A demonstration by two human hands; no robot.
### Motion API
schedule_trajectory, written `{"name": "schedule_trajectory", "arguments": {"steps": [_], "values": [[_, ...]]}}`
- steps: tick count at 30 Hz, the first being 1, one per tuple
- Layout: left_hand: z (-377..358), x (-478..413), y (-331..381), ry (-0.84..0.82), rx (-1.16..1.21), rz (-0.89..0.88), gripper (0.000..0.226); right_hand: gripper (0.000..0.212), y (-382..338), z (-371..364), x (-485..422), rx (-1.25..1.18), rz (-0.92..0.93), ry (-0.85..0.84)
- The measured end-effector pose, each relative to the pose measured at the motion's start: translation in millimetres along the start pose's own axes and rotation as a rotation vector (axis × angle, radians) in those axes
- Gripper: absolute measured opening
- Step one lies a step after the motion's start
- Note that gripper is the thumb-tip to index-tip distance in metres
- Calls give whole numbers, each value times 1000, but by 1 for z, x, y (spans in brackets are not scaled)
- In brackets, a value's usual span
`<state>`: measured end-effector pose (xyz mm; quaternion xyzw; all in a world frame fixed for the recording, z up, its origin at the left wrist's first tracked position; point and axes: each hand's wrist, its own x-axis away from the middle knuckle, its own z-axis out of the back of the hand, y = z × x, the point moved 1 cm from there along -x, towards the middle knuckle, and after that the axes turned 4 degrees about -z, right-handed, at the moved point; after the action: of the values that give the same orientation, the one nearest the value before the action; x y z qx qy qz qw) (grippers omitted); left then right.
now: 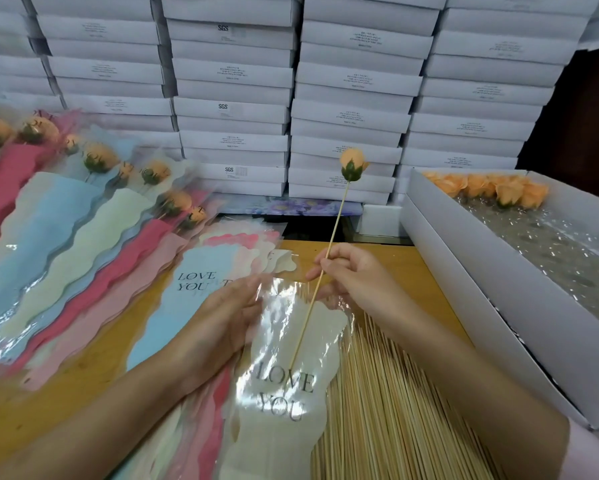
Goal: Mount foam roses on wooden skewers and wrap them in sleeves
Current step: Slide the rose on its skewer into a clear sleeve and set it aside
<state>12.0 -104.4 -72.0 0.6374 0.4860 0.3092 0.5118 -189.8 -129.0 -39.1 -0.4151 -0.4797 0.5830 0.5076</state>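
Note:
An orange foam rose (352, 164) with a green base sits on top of a wooden skewer (326, 258). My right hand (351, 275) pinches that skewer near its middle, holding it tilted with the rose up and away. The skewer's lower end lies inside a clear sleeve (291, 344) with a cream panel printed LOVE YOU. My left hand (222, 317) grips the sleeve's left edge at its open top. A big pile of loose skewers (395, 410) lies under my right forearm.
Wrapped roses in coloured sleeves (93, 188) fan out on the left of the wooden table (83, 368). Flat empty sleeves (201, 292) lie under my left hand. A white box (481, 289) on the right holds orange rose heads (488, 188). Stacked white cartons (326, 98) wall the back.

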Motion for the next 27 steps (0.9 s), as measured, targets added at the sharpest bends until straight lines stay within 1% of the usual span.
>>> {"name": "schedule_trajectory", "arguments": {"steps": [3,4,6,7,11,15,17,19,21,22,23,24,25,26,27], "values": [[-1,3,-4,-121,-39,82,46,11,0,3,-2,-66,37,38],[-1,5,-5,-146,-63,114,43,11,1,4,-2,-96,44,42],[-2,7,-7,-207,-145,141,20,12,0,5,-2,-110,57,52],[-2,8,-8,-218,-187,147,16,14,0,6,-2,-101,62,57],[-3,9,-7,-235,-270,157,23,21,-2,6,-2,-67,84,59],[-5,10,-5,-237,-291,151,20,25,-6,6,-1,-43,119,56],[-8,11,-2,-255,-319,156,17,29,-9,8,-1,-31,144,103],[-9,10,-3,-275,-343,165,20,36,-13,11,-2,-47,167,181],[-9,11,-4,-243,-335,168,17,45,-17,15,-3,-79,199,256],[-9,12,-3,-219,-344,175,21,46,-19,16,-3,-88,216,288],[-6,12,-5,-193,-354,182,36,46,-20,18,-3,-93,229,315],[-4,13,-6,-161,-373,199,59,44,-22,20,-4,-94,237,339],[-3,15,-6,-147,-376,221,78,40,-23,22,-4,-95,241,358],[-2,16,-6,-146,-381,231,91,35,-24,23,-3,-95,244,372],[-3,16,-6,-148,-386,227,97,32,-25,24,-3,-96,247,383]]}}
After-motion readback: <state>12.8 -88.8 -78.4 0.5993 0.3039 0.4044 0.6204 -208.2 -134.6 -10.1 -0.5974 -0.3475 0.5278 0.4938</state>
